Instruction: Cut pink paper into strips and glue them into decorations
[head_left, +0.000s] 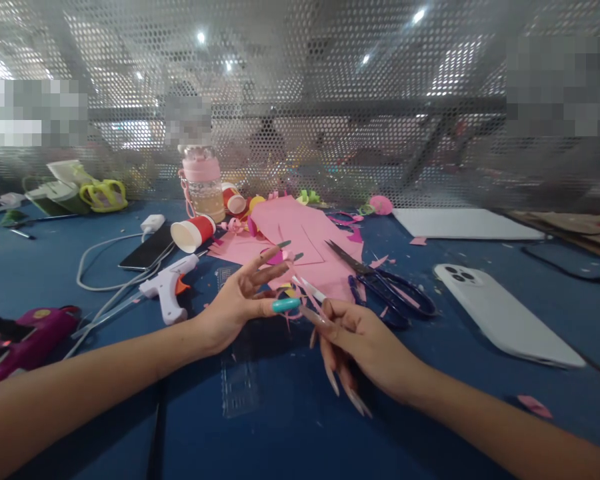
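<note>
My right hand is closed in a pinch, with a thin pink paper strip at its thumb and fingertip. To its left, my left hand has its fingers stretched and apart, the teal-nailed thumb beside the curled end of the strip. Whether the left thumb touches the strip I cannot make out. Behind both hands lie pink paper sheets with cut scraps. Large dark-blue scissors rest partly open beyond my right hand. Beneath my left hand is a clear plastic ruler.
On the left are a white glue gun, a black phone with a white cable, and a magenta power strip. A red paper cup lies before a pink-lidded bottle. A white phone lies right. Perforated metal stands behind.
</note>
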### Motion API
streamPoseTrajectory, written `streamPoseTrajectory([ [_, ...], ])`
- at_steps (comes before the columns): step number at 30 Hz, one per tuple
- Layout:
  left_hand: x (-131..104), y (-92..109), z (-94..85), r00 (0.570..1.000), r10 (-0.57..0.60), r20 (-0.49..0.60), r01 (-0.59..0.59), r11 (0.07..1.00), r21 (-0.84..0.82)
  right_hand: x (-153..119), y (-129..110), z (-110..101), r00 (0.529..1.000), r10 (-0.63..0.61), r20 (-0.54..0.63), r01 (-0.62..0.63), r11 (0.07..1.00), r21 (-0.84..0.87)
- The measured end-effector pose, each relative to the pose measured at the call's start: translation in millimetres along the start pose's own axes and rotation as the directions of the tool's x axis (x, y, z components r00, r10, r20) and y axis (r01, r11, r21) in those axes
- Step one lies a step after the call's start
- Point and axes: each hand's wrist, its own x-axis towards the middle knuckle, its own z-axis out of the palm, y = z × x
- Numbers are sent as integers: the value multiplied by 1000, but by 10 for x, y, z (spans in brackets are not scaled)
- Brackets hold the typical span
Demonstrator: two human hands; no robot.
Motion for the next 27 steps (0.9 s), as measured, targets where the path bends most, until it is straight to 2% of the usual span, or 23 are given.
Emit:
streamPoseTrajectory([
  [3, 6, -7, -1, 997, 66, -29, -66, 998, -7, 10, 15, -3, 1000, -10, -5, 10, 1000, 21],
  [5, 29, -6, -10, 986, 105, -132, -110, 993, -33, 14, 22, -9, 999, -33, -23, 34, 998, 53],
  [9, 99, 5, -43, 909, 79, -410, -125, 988, -87, 19, 17, -29, 996, -71, -51, 78, 986, 146],
  [11, 121, 9, -57, 881, 46, -470, -101, 991, -92, 24, 9, -38, 996, -68, -54, 77, 981, 178],
  [13, 122, 9, -65, 888, 25, -460, -58, 997, -57, 29, 4, -44, 997, -59, -48, 67, 980, 188],
  [15, 104, 4, -70, 902, 73, -425, -66, 997, 31, 29, 4, -45, 998, -52, -39, 58, 982, 179],
  [17, 72, -2, -70, 904, 214, -369, -172, 974, 144, 26, 8, -41, 999, -47, -21, 50, 986, 162],
  [19, 36, -8, -65, 903, 343, -259, -285, 929, 234, 21, 17, -37, 999, -48, -4, 48, 989, 139],
  [20, 18, -10, -62, 911, 368, -188, -312, 910, 273, 20, 21, -36, 999, -50, 4, 49, 991, 126],
  [23, -24, -13, -46, 945, 326, -35, -285, 870, 402, 20, 36, -39, 998, -54, 20, 52, 995, 88],
  [27, -35, -15, -24, 950, 310, -39, -254, 839, 481, 25, 47, -48, 999, -41, 30, 39, 997, 60],
])
